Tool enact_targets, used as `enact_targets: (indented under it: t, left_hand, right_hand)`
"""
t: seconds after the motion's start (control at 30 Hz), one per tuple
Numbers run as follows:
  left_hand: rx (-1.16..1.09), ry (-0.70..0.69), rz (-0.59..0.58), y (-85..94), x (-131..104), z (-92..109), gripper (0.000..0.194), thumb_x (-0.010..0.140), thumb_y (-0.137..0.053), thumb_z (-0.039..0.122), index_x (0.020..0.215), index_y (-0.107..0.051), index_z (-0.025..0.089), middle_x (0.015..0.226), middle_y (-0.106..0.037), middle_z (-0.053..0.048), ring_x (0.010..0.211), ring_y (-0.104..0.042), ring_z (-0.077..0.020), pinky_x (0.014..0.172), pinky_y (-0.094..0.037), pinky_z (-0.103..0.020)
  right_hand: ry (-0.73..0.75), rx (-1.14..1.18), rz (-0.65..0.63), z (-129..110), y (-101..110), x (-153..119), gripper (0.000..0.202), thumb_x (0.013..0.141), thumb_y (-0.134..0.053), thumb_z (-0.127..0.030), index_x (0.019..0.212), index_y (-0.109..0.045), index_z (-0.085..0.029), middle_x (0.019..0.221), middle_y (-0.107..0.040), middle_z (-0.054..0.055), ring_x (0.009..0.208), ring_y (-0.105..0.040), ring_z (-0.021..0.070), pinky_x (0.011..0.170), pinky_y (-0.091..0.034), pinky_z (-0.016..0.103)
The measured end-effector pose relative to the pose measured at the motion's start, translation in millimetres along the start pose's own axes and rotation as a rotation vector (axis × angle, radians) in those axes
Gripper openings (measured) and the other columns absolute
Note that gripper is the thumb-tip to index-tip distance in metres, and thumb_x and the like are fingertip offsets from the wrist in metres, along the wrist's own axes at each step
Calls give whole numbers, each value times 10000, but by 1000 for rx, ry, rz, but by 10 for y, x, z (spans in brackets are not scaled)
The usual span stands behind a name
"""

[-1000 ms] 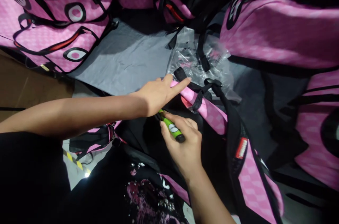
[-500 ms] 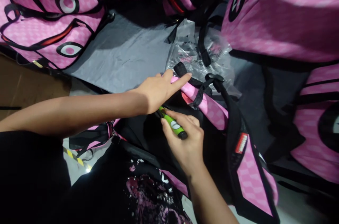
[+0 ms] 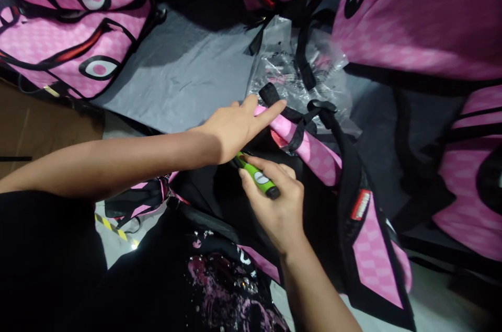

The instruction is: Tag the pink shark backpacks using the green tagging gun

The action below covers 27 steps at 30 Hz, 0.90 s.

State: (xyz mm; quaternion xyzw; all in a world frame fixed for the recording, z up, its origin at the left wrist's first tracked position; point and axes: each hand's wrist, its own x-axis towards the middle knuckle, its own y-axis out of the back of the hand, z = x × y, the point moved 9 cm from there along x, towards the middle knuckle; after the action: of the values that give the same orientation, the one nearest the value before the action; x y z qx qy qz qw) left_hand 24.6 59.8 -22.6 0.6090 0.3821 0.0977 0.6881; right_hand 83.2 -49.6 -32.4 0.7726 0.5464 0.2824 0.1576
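Head view:
- Left hand (image 3: pixel 229 130), centre of the frame, over the upper end of a pink strap (image 3: pixel 319 159); two fingers extended and apart; cannot tell whether the others clamp the fabric, their undersides being hidden
- Right hand (image 3: pixel 274 198), just below and right of centre; fingers closed around a green tool (image 3: pixel 259 177), its tip partly hidden beside the left hand
- Green tool, one, near centre; pale oval mark, black butt end, tilted down to the right
- Pink strap, checked, running down to the right from the left hand; black loop (image 3: pixel 298 136) around it
- Black strap (image 3: pixel 347 164), right of the pink strap, with black buckle (image 3: pixel 321 106) and red label (image 3: pixel 360 205)
- Clear plastic bag (image 3: pixel 270 63), crumpled, above the pink strap, on a grey table (image 3: pixel 188 70)
- Pink bags (image 3: pixel 88 39), upper left, with eye prints and red trim
- Large pink bag (image 3: pixel 415 23), upper right
- Yellow-striped tape (image 3: pixel 112 226), lower left
- Black clothing (image 3: pixel 47 259), lower left
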Motion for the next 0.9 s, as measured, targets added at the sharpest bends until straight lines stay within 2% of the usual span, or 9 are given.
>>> enact_targets:
  t: [0.17, 0.27, 0.37, 0.5, 0.63, 0.77, 0.9]
  left_hand:
    - [-23, -7, -1, -11, 9, -1, 956, 813, -468, 17, 1599, 1, 292, 1376, -422, -177, 1059, -587, -281, 790, -513, -357]
    - [-35, 0, 7, -9, 15, -12, 966, 815, -483, 20, 1598, 13, 296, 1378, -416, -177, 1070, -582, -285, 804, -514, -362]
    - [-38, -11, -3, -9, 10, -1, 973, 812, -497, 21, 1599, 8, 289, 1384, -411, -182, 1058, -586, -281, 796, -516, -359]
    - [-33, -7, 3, 10, -5, 1, 942, 826, -464, 8, 1600, -2, 281, 1380, -412, -187, 1063, -589, -286, 793, -520, -361]
    - [-20, -17, 12, 15, -14, 8, 927, 833, -450, 5, 1600, -6, 278, 1355, -427, -180, 1052, -596, -275, 794, -523, -353]
    - [-9, -14, 19, 1, -16, -3, 935, 833, -463, 9, 1599, 5, 273, 1356, -419, -181, 1058, -596, -271, 796, -524, -349]
    - [-6, -23, 29, -10, -5, -6, 915, 853, -463, 23, 1598, 8, 267, 1343, -419, -176, 1057, -597, -270, 806, -525, -352]
  right_hand:
    - [0, 18, 15, 7, 39, 40, 154, 863, -681, -282, 1000, -727, -227, 977, -775, 45, 839, -713, 213, 842, -506, 392]
    - [26, 16, -28, 1, 29, 34, 144, 862, -690, -269, 995, -721, -223, 956, -774, 30, 822, -708, 197, 814, -506, 367]
    - [30, -55, 46, 5, 104, 10, 150, 865, -695, -257, 1007, -715, -213, 960, -771, 37, 821, -707, 195, 823, -491, 372]
    - [26, -1, 13, 9, 54, -12, 165, 858, -705, -275, 1014, -721, -224, 960, -771, 35, 818, -707, 197, 814, -504, 366]
    - [12, -53, 81, 17, 96, -24, 175, 855, -706, -250, 1025, -721, -211, 964, -769, 48, 835, -707, 208, 833, -494, 378]
    - [23, 17, 0, 0, 7, -7, 164, 854, -707, -249, 1012, -725, -209, 952, -770, 36, 831, -704, 199, 811, -493, 361]
    - [3, 23, 22, 25, 29, 20, 174, 861, -696, -248, 1032, -719, -218, 996, -766, 40, 881, -704, 204, 851, -488, 376]
